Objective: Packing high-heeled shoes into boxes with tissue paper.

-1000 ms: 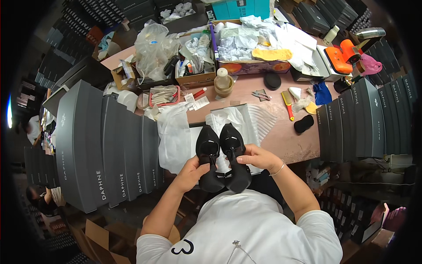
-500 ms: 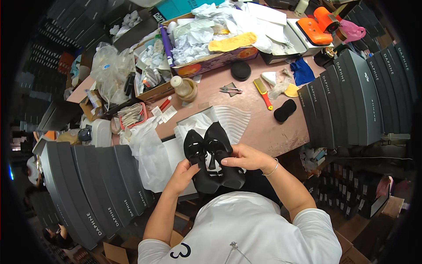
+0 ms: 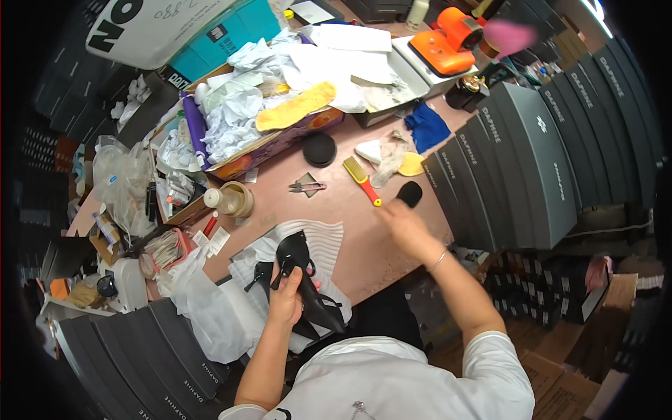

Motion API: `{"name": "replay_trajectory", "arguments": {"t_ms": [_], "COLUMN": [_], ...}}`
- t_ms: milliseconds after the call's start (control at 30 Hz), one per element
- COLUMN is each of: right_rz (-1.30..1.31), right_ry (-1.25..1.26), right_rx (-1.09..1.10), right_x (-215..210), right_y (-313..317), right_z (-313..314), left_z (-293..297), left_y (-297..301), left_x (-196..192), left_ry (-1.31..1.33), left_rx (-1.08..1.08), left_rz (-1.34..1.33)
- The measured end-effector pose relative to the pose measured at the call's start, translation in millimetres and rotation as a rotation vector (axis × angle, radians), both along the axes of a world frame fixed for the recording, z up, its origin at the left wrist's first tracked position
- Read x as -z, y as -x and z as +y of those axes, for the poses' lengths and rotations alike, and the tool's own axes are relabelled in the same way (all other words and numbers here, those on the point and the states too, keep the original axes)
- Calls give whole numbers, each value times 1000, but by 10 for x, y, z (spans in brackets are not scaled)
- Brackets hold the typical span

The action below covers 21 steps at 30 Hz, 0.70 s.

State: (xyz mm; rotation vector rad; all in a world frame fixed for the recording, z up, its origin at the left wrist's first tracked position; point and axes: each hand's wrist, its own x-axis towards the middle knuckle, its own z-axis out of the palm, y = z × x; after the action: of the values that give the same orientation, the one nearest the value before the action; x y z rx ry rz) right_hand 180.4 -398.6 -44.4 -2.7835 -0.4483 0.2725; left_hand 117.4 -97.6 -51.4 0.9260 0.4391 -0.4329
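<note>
My left hand [image 3: 285, 297] is closed round a black high-heeled shoe [image 3: 318, 302] with thin straps, tilted over the white tissue. The other black shoe [image 3: 260, 276] shows partly behind and beside it, largely hidden; whether my hand grips it too I cannot tell. Off to the right, my right hand [image 3: 407, 229] is over the table, its fingers smeared by motion. Right by those fingers lies a black rounded pad [image 3: 410, 194], partly covered by the hand. A yellow brush with a red handle [image 3: 362, 182] rests just beyond them.
Grey shoe boxes stand in rows at right [image 3: 521, 168] and lower left [image 3: 143, 350]. Beyond lie snips [image 3: 308, 186], a round black tin [image 3: 320, 150], a jar [image 3: 231, 201], a blue cloth [image 3: 428, 128] and a carton [image 3: 273, 143] heaped with crumpled paper. White tissue [image 3: 210, 301] hangs beside the shoes.
My right hand has let go of the shoes and moved right and forward to the black pad. My left hand keeps hold of a shoe, now turned. The view has swung right.
</note>
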Motion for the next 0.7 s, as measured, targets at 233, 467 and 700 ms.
{"name": "replay_trajectory", "arguments": {"t_ms": [233,467,700], "right_rz": [90,-193,-292], "right_ry": [156,-289,-382], "right_rx": [-66,31,-3], "right_x": [679,283,420], "right_y": [-333,-1261,-1517], "right_z": [-753,466,885], "left_z": [-123,-115,29], "left_y": [-391,-331,-179], "left_x": [-285,-346,-502], "left_ry": [127,11,35], "left_rx": [101,93,22], "left_rz": [-44,-164,-198]}}
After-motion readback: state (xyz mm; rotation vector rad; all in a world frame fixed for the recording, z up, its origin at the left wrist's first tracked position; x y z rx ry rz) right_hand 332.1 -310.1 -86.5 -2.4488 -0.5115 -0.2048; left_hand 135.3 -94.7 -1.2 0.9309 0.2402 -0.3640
